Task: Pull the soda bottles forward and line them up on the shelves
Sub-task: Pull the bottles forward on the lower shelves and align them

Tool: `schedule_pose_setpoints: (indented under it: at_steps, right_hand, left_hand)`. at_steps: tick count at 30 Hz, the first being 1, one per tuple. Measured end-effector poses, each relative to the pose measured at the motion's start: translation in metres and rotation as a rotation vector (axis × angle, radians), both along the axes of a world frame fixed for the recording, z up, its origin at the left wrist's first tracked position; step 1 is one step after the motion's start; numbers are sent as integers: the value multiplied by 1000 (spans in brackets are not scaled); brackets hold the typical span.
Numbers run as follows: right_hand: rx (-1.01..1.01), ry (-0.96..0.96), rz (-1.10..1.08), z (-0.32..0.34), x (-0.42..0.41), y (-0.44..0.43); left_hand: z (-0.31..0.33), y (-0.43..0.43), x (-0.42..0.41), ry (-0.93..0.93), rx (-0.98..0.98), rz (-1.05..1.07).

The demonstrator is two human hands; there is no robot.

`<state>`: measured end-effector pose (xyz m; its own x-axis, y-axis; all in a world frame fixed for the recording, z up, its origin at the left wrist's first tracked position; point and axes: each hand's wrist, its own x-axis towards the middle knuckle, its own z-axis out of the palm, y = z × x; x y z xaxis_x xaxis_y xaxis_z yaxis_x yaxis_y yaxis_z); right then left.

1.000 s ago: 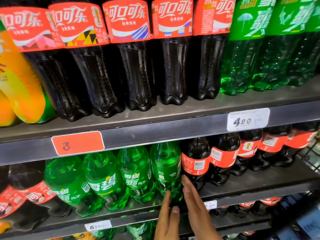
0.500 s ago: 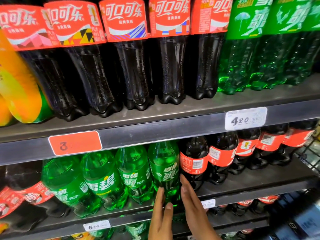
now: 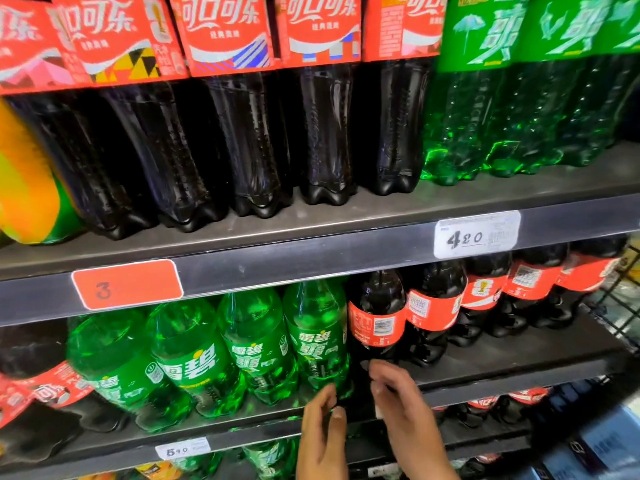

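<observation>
Head view. Below orange tag (image 3: 127,284): green bottles (image 3: 194,362) forward, roughly in line. Lower right of tag: left hand (image 3: 323,434) at base of last green bottle (image 3: 317,341), right hand (image 3: 405,410) at first cola bottle (image 3: 375,323); fingers curled, grip indeterminate through blur. Farther right: cola row (image 3: 485,292) apparently set back, pending.

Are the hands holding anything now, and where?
Cannot be told: the left hand is at the base of the rightmost green bottle, the right hand at the base of the neighbouring cola bottle, both blurred.

Bright, glary, blurred, edges warped
</observation>
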<state>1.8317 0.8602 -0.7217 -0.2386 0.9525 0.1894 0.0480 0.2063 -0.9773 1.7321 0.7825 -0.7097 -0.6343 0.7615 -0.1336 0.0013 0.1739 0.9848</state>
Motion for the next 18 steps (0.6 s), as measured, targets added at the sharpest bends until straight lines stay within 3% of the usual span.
schedule_pose_setpoints:
  at_steps: [2, 7, 11, 15, 18]
  right_hand:
    - [-52, -9, -79, -1, 16, 15]
    - [-233, 1, 21, 2, 33, 38]
    - [-289, 125, 69, 3, 21, 39]
    - [-269, 133, 91, -3, 17, 20]
    - [-107, 56, 100, -12, 18, -2]
  left_hand:
    - [1, 4, 15, 7, -11, -70]
    - [14, 24, 35, 2, 3, -218]
    - [17, 40, 43, -75, -14, -258]
    - [12, 44, 43, -68, 9, -232]
    - [12, 47, 38, -85, 32, -161]
